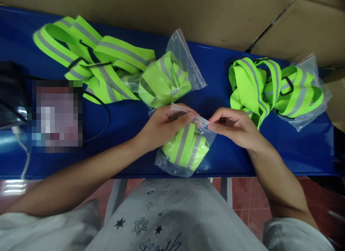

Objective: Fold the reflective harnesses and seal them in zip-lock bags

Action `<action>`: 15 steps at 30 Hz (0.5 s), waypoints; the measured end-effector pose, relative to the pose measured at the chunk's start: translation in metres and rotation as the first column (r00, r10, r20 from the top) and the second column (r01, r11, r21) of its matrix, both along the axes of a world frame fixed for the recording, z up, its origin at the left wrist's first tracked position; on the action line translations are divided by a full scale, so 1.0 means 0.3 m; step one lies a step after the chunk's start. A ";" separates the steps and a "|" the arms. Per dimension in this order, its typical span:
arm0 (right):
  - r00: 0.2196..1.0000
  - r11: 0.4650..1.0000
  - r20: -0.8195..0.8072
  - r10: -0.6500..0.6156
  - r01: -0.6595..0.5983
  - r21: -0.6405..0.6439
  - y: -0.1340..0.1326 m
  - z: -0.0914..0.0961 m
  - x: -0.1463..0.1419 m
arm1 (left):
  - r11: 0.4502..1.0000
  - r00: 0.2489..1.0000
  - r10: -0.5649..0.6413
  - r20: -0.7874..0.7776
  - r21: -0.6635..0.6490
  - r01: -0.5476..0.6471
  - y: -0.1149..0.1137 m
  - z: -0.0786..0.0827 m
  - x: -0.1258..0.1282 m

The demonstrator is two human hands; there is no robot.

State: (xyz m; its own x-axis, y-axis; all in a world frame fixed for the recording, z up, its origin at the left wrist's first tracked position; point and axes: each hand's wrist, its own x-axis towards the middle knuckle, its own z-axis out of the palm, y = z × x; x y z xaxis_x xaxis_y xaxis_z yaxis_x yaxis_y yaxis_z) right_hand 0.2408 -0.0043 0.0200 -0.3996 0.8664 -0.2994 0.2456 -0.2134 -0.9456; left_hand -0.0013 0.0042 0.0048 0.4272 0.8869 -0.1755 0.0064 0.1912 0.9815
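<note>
A clear plastic zip bag (185, 150) with a folded neon-green reflective strap inside lies at the near edge of the blue table (296, 150). My left hand (164, 127) grips the bag's top edge, thumb and fingers pinched on the plastic. My right hand (233, 127) pinches the same top edge from the right, fingertips almost meeting the left thumb. Both hands are closed on the bag's mouth.
A second filled bag (169, 78) lies just behind. Loose green reflective straps (88, 60) are heaped at the back left. More straps (253, 85) and another filled bag (302, 92) sit at the right. A dark object with cables (10, 96) is at the far left. Cardboard (188, 13) backs the table.
</note>
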 end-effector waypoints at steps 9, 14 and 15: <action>1.000 0.992 0.027 -0.002 -0.001 0.125 -0.017 -0.010 -0.020 | 0.995 0.997 -0.019 -0.081 0.091 0.026 -0.011 0.003 0.006; 0.989 0.987 0.147 -0.013 -0.011 0.162 -0.027 -0.017 -0.030 | 0.992 0.999 0.003 -0.051 0.130 0.004 -0.014 -0.011 0.012; 0.988 0.985 0.157 -0.008 -0.019 0.171 -0.028 -0.017 -0.031 | 0.990 0.998 0.018 -0.059 0.139 -0.009 -0.015 -0.013 0.012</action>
